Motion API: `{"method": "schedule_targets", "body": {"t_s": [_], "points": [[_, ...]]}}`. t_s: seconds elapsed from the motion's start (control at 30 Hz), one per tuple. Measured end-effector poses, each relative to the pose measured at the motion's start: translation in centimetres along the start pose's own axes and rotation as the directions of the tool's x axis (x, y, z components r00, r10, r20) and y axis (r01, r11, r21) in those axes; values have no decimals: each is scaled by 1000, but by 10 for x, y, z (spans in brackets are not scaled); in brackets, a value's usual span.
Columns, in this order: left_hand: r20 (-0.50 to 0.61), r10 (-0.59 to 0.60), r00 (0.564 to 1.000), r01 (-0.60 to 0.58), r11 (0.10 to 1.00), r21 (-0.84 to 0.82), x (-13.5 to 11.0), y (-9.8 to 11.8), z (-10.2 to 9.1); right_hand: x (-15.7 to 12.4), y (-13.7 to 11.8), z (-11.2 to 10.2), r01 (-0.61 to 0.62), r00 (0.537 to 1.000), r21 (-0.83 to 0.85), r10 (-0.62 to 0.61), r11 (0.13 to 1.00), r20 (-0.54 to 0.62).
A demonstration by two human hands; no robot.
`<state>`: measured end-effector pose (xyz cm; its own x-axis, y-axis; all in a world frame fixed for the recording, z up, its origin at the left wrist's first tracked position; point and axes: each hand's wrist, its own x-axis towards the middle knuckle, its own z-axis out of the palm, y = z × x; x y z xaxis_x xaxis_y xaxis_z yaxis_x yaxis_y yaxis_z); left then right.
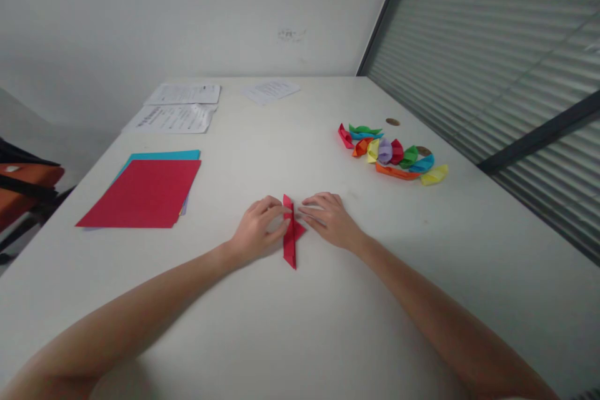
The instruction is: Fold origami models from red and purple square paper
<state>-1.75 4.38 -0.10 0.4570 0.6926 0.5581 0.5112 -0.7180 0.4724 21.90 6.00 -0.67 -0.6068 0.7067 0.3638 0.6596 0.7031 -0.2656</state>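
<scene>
**Folded red strip (289, 247) called for a firm, square crease**

In the head view, the folded red strip lay on the table (300, 331) between the hands, its long side running away from the person. A small pointed flap (300, 232) stuck out toward the right. The left hand (260, 225) had its thumb and fingertips on the strip; whether it pinched the paper or only pressed down, I could not tell. The right hand (330, 220) had its fingers loosely spread, the tips just beside the strip's right edge.

To crease well, it seemed best to anchor the strip with the left fingers, line up the edges, then run a right fingertip steadily along the fold, keeping the flap from skewing.

No container was visible. Colourful folded pieces (385, 150) lay loose beyond the right hand, and a stack of coloured sheets (140, 194), red uppermost, lay left of the left hand.
</scene>
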Motion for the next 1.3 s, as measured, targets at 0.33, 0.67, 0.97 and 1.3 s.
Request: {"method": "schedule_targets", "body": {"t_s": [0.33, 0.67, 0.97, 1.3], "points": [[419, 55, 906, -155, 966, 209, 3, 3, 2, 8, -4, 10, -246, 961, 65, 253, 967, -116], [357, 96, 929, -149, 981, 125, 0, 1, 6, 19, -8, 19, -394, 896, 377, 442, 838, -46], [432, -494, 755, 654, 517, -552, 13, 6, 5, 29, -33, 4, -234, 854, 922, 518, 309, 44], [614, -469, 635, 737, 128, -664, 20, 16, -7, 25, -35, 4, -224, 858, 866, 512, 446, -42]]}}
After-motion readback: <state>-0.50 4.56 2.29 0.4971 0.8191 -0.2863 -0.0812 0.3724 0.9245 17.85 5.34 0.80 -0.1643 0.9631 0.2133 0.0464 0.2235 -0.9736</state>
